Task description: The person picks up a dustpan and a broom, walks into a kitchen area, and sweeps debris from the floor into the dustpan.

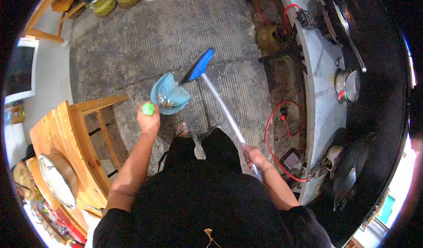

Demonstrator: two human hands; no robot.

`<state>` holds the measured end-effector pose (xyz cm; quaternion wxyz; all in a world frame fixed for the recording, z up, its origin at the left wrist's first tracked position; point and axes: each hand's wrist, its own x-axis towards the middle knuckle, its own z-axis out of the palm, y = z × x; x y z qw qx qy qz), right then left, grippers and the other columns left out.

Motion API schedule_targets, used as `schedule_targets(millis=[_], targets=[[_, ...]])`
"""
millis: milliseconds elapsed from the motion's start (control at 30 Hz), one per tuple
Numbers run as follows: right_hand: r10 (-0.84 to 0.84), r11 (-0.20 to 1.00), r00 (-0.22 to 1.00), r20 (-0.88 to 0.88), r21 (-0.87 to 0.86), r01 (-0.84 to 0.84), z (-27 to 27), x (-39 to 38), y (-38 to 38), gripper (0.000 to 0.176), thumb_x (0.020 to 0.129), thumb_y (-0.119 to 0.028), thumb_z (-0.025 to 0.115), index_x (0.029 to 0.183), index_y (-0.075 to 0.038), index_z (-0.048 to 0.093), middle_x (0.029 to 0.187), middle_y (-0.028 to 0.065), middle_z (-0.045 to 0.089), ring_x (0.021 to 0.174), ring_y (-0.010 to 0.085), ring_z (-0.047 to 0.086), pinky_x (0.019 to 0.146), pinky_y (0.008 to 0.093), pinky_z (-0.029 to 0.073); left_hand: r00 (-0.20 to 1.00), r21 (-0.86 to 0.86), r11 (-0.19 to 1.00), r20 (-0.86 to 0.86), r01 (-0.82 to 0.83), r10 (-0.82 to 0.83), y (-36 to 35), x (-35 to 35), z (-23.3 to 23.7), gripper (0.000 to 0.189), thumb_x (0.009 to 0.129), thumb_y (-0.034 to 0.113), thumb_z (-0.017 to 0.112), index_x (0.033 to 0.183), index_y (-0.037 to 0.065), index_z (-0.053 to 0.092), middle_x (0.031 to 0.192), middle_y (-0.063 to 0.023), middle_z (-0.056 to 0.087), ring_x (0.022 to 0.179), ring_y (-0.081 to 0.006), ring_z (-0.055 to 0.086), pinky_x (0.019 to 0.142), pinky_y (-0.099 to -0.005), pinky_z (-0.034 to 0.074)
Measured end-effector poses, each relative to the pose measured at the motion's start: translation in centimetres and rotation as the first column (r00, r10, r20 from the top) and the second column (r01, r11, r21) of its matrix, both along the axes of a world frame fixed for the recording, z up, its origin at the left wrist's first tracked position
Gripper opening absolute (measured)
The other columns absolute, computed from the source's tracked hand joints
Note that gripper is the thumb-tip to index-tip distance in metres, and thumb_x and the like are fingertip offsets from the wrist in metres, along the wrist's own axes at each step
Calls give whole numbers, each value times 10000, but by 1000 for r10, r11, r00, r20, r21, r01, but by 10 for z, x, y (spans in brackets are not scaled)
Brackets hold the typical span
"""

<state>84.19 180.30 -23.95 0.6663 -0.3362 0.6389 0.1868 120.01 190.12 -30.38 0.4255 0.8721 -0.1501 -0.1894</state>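
My left hand (149,119) is closed around a green-topped handle (148,109), seen from its end. Just beyond it, a light blue dustpan (180,99) with bits of debris in it rests on or near the floor; the hand hides how handle and pan join. Lower right, my right hand (255,157) grips the pale shaft of a broom (220,102). The broom's blue head (202,64) is tilted, its dark bristles reaching the far edge of the dustpan. My sandalled foot (183,128) shows close behind the pan.
Ribbed concrete floor (132,50) stretches ahead. A wooden table (66,133) with a large metal pot (57,180) stands left. Along the right runs a grey counter (324,102) with a pan (348,86) and a red hose (267,131). Green gas cylinders (104,6) sit far left.
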Motion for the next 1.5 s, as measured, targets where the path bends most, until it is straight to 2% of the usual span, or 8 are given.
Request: schedule_targets(millis=[200, 367, 533, 800, 1167, 1267, 1400, 1500], targets=[[58, 961, 990, -130, -261, -90, -74, -52, -76, 485, 840, -488, 392, 576, -82, 375, 425, 44, 361, 295, 170, 374, 297, 319, 348, 998, -28, 999, -42, -44, 43, -6, -10, -17, 194, 679, 125, 641, 821, 35, 544, 727, -96, 582, 686, -177, 570, 664, -289, 449], [53, 994, 998, -46, 103, -48, -107, -52, -77, 451, 849, -461, 387, 717, -34, 449, 466, 65, 419, 320, 204, 436, 295, 352, 361, 996, 26, 998, 71, -57, 55, -16, -23, -6, 217, 675, 142, 653, 845, 41, 566, 748, -120, 596, 700, -192, 582, 660, -303, 452], [152, 968, 987, 50, 196, -159, -17, -58, -98, 437, 818, -500, 439, 682, -88, 394, 466, 11, 347, 330, 109, 332, 290, 281, 269, 993, 33, 995, 74, -96, 93, -22, -25, -8, 232, 657, 150, 673, 849, 49, 589, 758, -75, 614, 679, -138, 573, 649, -274, 456], [251, 941, 959, -130, -202, -273, -69, -90, -198, 454, 834, -488, 393, 666, -66, 411, 496, 42, 389, 315, 162, 356, 283, 344, 330, 981, 68, 984, 121, -163, 154, -28, -25, -12, 214, 658, 162, 661, 834, 50, 610, 766, -82, 627, 695, -160, 596, 671, -278, 459], [72, 964, 995, -75, 262, -50, 4, -101, -203, 401, 842, -467, 416, 681, -101, 383, 463, -33, 259, 328, 80, 237, 313, 276, 246, 972, 95, 971, 103, -220, 210, -36, -38, -7, 200, 667, 142, 660, 827, 44, 592, 760, -73, 618, 693, -133, 584, 666, -263, 458], [248, 966, 963, -107, -45, -254, -16, -124, -224, 427, 827, -461, 443, 632, -82, 415, 458, -7, 320, 340, 129, 346, 335, 288, 310, 969, 4, 975, 111, -223, 221, -33, -34, -17, 201, 663, 124, 662, 826, 32, 590, 760, -67, 616, 689, -130, 581, 663, -261, 458], [640, 505, 692, -335, -494, -707, -119, -161, -224, 379, 797, -358, 487, 635, -16, 520, 539, 122, 499, 499, 228, 537, 478, 341, 445, 971, -11, 978, 117, -210, 209, -33, -38, -19, 217, 656, 122, 667, 837, 31, 589, 754, -71, 616, 690, -143, 584, 654, -267, 458], [845, 234, 335, -418, -275, -933, -81, -96, -188, 288, 758, -224, 505, 874, 29, 581, 848, 229, 584, 771, 343, 571, 680, 394, 459, 966, -25, 975, 135, -220, 221, -35, -41, -30, 228, 652, 127, 666, 845, 34, 589, 746, -81, 613, 689, -151, 585, 642, -277, 458]])
